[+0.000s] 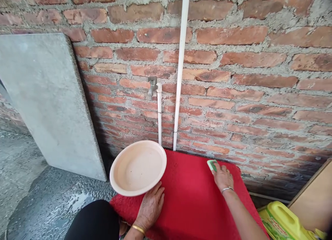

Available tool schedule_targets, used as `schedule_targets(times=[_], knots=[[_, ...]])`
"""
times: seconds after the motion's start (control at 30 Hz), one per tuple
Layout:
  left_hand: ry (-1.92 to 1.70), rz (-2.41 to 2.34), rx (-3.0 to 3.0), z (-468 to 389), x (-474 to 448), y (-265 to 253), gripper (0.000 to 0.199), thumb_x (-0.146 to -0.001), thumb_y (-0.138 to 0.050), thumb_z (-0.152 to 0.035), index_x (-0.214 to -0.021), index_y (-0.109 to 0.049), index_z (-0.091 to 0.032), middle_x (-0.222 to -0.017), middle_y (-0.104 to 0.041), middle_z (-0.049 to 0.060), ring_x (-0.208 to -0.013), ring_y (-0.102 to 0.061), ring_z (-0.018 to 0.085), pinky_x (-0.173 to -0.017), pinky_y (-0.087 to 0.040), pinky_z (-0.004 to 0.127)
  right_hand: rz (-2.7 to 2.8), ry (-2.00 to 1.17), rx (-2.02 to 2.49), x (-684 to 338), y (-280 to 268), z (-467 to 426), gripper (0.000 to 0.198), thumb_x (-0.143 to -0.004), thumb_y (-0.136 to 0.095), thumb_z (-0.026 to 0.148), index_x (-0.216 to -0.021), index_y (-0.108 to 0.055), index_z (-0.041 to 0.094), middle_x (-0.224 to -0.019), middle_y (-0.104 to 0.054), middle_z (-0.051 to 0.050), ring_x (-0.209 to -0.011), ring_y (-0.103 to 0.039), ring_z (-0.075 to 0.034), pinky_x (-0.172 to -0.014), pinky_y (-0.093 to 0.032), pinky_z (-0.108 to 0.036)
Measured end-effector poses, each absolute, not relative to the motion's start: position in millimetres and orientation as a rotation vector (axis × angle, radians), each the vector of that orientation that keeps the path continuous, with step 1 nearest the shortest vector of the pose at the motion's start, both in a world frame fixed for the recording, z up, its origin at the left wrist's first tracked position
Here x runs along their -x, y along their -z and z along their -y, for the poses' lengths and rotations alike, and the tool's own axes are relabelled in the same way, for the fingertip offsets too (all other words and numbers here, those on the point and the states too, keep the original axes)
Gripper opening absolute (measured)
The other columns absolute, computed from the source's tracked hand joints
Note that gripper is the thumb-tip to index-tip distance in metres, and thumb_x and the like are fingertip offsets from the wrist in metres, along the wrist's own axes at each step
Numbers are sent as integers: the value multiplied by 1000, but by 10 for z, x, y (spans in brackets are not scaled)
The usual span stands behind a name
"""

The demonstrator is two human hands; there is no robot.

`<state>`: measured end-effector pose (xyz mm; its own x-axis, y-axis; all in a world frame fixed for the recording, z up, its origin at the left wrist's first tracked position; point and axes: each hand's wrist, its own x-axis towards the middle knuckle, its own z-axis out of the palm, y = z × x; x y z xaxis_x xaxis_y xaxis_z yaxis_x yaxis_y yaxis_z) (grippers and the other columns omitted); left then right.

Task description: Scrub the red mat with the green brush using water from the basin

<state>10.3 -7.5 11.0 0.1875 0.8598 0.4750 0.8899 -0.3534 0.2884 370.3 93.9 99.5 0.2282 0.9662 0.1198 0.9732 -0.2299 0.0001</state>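
- The right hand (223,179) has hold of what looks like a green-and-white sponge (211,165), fingers closed over its near end; how tightly, I cannot tell.
- That sponge lies on the red cloth (192,202), toward the far edge by the brick wall (249,127).
- Flat, even pressure across the whole sponge should work better than fingertips alone, and likely bunches the cloth less.
- The left hand (151,205) rests palm down on the cloth, fingers nearly straight, gripping nothing visible; whether they touch the basin's rim, I cannot tell.
- Steady weight through that palm would help stop the cloth creeping.
- The pale plastic basin (137,169) sits at the cloth's left side, so light strokes away from it seem the safer choice; a knock could tip it.
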Motion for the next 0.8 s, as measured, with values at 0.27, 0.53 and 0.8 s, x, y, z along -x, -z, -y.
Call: schedule_targets(times=[0.27, 0.53, 0.8], knots=[[923, 1715, 2387, 44, -50, -93, 30, -93, -48, -22, -113, -71, -25, -129, -68, 6, -120, -63, 24, -102, -56, 41, 1478, 193, 2517, -4972, -875, -256, 46, -96, -37, 40, -121, -67, 17, -90, -67, -19, -70, -68, -27, -65, -50, -40], [914, 1640, 2353, 4, 22, -116, 30, -92, -49, -23, -109, -73, -26, -125, -70, 4, -117, -65, 24, -102, -56, 41, 1612, 333, 2214, -4763, -587, -48, 38, -95, -41, 38, -117, -68, 22, -94, -66, -13, -79, -64, -24, -75, -50, -38], [863, 1592, 2358, -49, 104, -90, 31, -93, -47, -26, -108, -74, -24, -122, -72, 6, -114, -67, 24, -99, -57, 44, 2105, 336, 1976, -3794, -577, -7, 36, -95, -48, 24, -126, -64, 33, -106, -64, -7, -91, -60, -21, -84, -45, -34]])
